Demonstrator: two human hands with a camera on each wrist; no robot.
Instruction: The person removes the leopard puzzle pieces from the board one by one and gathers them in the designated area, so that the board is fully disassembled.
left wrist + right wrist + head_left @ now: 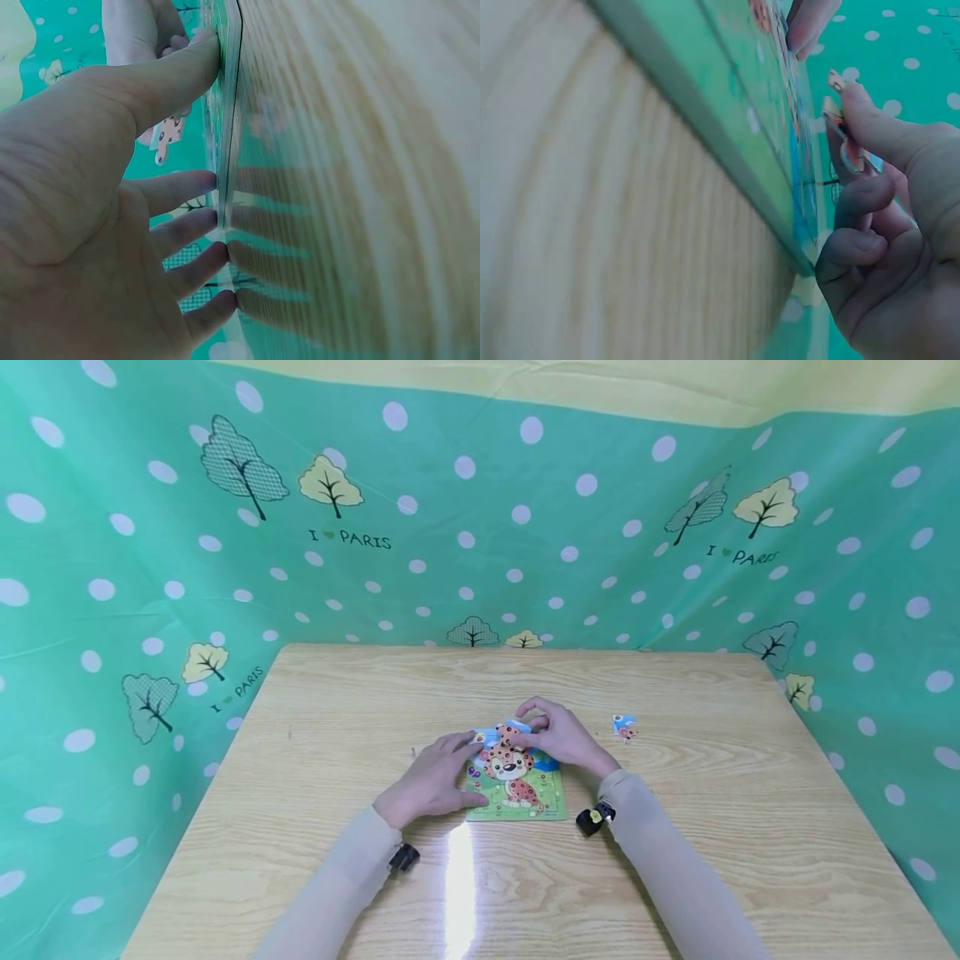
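A leopard jigsaw puzzle [553, 803] in a flat green tray lies on the table, mostly filled in. My left hand [431, 777] rests along its left side, with the thumb on the lower left of the puzzle and the index finger near the upper left corner. In the left wrist view, its fingers are spread and fairly straight, tips at the tray edge and tabletop. Over the top of the puzzle, my right hand [564, 737] pinches a spotted puzzle piece [510, 732] between thumb and fingers. The right wrist view shows this piece [832, 111] tilted, raised above the board.
Another loose puzzle piece [624, 727], blue and spotted, lies to the right of the puzzle. The wood-grain table [315, 793] reaches back to a green dotted cloth [420, 585] hanging behind and at the sides. A bright reflection [460, 885] crosses the tabletop in front.
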